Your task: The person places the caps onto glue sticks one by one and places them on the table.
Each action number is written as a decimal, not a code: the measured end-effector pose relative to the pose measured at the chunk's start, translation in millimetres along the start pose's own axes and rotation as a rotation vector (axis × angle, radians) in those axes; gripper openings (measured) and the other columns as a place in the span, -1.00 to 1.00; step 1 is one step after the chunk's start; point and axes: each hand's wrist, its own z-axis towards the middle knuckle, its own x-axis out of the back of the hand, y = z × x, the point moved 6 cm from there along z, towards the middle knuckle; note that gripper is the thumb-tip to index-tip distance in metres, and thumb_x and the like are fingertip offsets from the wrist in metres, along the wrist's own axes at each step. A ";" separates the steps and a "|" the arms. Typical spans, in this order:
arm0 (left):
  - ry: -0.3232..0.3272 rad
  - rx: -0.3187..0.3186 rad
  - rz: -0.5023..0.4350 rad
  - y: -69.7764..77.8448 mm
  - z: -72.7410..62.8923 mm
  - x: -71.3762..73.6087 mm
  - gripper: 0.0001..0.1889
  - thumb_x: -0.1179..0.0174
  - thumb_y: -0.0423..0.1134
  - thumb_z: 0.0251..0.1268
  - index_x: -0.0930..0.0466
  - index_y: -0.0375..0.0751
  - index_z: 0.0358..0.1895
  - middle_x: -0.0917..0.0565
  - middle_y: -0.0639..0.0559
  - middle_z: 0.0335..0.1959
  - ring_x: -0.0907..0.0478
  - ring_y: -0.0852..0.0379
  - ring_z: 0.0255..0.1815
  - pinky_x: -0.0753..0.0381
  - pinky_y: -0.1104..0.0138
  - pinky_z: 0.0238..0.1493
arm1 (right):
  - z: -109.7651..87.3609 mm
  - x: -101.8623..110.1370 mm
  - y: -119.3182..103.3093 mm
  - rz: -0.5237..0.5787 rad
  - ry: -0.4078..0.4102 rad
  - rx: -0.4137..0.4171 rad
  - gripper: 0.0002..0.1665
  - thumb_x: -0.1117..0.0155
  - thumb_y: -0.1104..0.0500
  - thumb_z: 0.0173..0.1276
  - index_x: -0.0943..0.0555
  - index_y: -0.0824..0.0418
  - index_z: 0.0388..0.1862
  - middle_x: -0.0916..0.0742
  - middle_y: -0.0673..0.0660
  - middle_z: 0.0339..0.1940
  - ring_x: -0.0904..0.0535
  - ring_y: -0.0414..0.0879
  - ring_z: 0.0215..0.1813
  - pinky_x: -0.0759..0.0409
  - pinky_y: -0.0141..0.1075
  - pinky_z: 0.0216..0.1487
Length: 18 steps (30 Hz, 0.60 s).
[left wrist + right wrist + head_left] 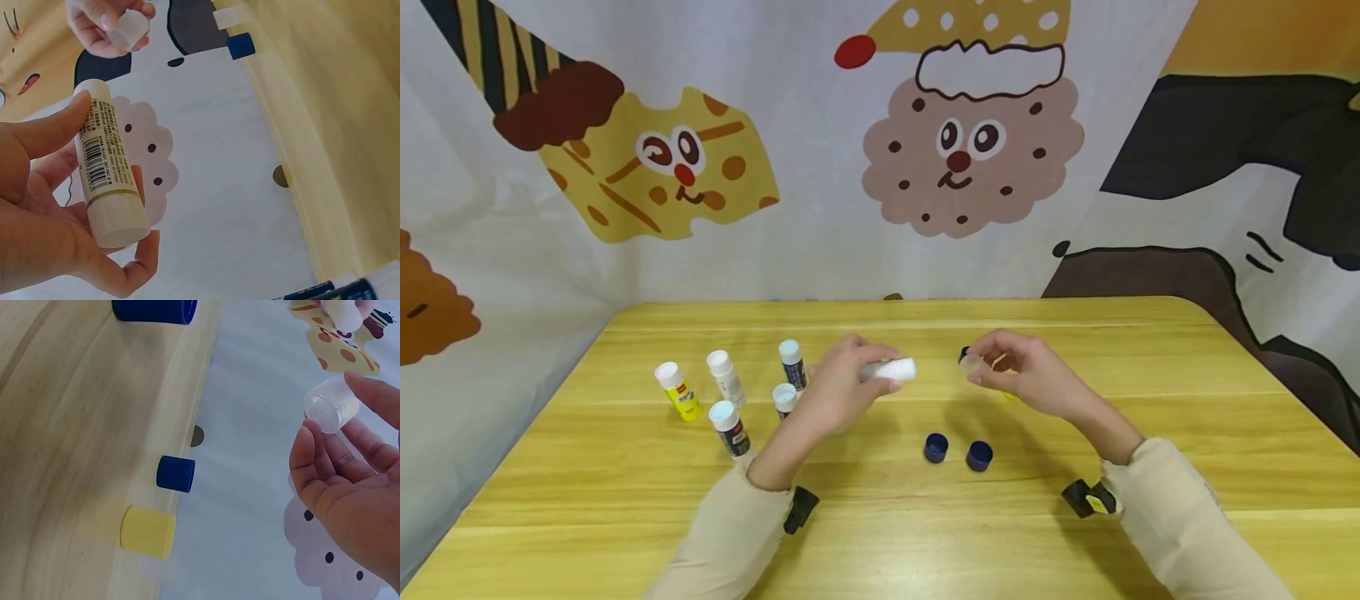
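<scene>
My left hand (841, 382) holds a white glue stick (897, 369) above the middle of the table, tilted onto its side with one white end toward the right. In the left wrist view its barrel shows a barcode and small print, gripped between thumb and fingers. Across from it, my right hand (1036, 375) pinches a translucent, ridged cap (332, 405) by thumb and fingertips, its open end visible in the right wrist view. The glue stick and the cap are apart, with a gap between the two hands.
Several glue sticks stand upright at the left, one with a yellow label (685, 402) and others dark-labelled (730, 427). Two dark blue caps (936, 448) lie in front of the hands. Farther back are another blue cap (175, 474), a yellow cap (148, 532) and a whitish cap (157, 567).
</scene>
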 end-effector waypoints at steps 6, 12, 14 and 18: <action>-0.020 0.027 0.002 -3.3 -0.3 -7.2 -0.69 -0.27 -0.21 0.12 -0.62 -0.09 -0.02 -0.51 -0.04 -0.18 -0.42 0.05 -0.20 -0.29 0.17 -0.23 | 1.4 -5.1 -3.3 0.001 -0.008 0.019 -0.74 -0.29 0.26 0.20 -0.56 0.32 -0.13 -0.62 0.08 -0.27 -0.50 -0.08 -0.23 -0.51 -0.31 -0.21; -0.027 0.001 -0.016 -2.0 -0.6 -9.0 -0.69 -0.27 -0.24 0.13 -0.62 -0.14 -0.02 -0.50 -0.06 -0.18 -0.43 0.04 -0.21 -0.42 0.19 -0.21 | 2.2 -10.9 -5.0 0.037 -0.030 0.013 -0.72 -0.29 0.28 0.20 -0.54 0.35 -0.12 -0.61 0.10 -0.28 -0.52 -0.07 -0.27 -0.53 -0.31 -0.24; -0.030 -0.005 -0.020 -0.8 -0.7 -9.1 -0.70 -0.27 -0.24 0.13 -0.62 -0.14 -0.03 -0.50 -0.05 -0.19 -0.43 0.04 -0.21 -0.43 0.19 -0.20 | 2.7 -13.3 -5.6 0.059 -0.041 0.015 -0.72 -0.28 0.29 0.20 -0.54 0.36 -0.11 -0.62 0.12 -0.27 -0.53 -0.06 -0.26 -0.54 -0.31 -0.25; -0.033 -0.012 -0.012 0.2 -0.4 -9.8 -0.72 -0.29 -0.25 0.11 -0.64 -0.11 -0.06 -0.50 -0.02 -0.22 -0.43 0.04 -0.22 -0.41 0.18 -0.19 | 4.4 -18.7 -8.7 0.103 -0.061 0.041 -0.72 -0.27 0.33 0.20 -0.53 0.40 -0.11 -0.62 0.15 -0.24 -0.52 0.00 -0.21 -0.57 -0.31 -0.25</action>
